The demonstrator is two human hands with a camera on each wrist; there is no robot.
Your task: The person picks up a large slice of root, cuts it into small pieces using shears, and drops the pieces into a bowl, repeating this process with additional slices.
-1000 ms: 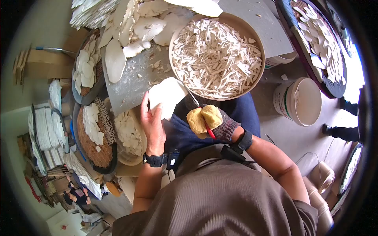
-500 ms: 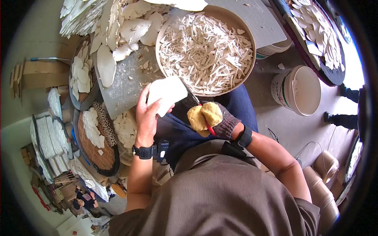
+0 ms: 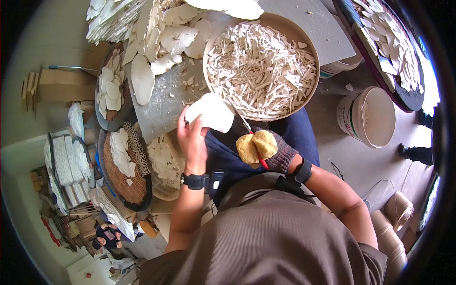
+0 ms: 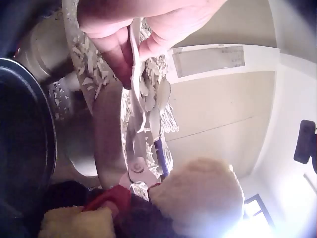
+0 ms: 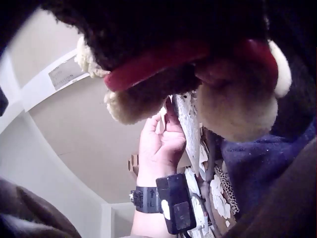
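A thin white slice (image 3: 212, 113) is pinched between the thumb and fingers of the bare left hand (image 3: 193, 141), beside the round tub's rim. In a dark knitted glove with yellow padding, the right hand (image 3: 278, 151) grips red-handled scissors (image 3: 263, 163); their blades point at the slice's right edge. The left wrist view shows the slice (image 4: 136, 79) edge-on, with the scissors' pivot (image 4: 138, 168) below it. Whether the blades touch the slice cannot be told. In the right wrist view, a red handle (image 5: 158, 64) lies against the padded glove.
A round tub (image 3: 315, 88) of white strips stands ahead on a grey metal board (image 3: 161, 111) with larger pale pieces. Round trays (image 3: 126, 187) of slices are at the left. A white bucket (image 3: 375, 118) stands at the right on the floor. Another person sits at lower left.
The slice has turned in the left hand, and its outline against the scissors differs. The right hand keeps its grip on the scissors. The whole head view has shifted slightly.
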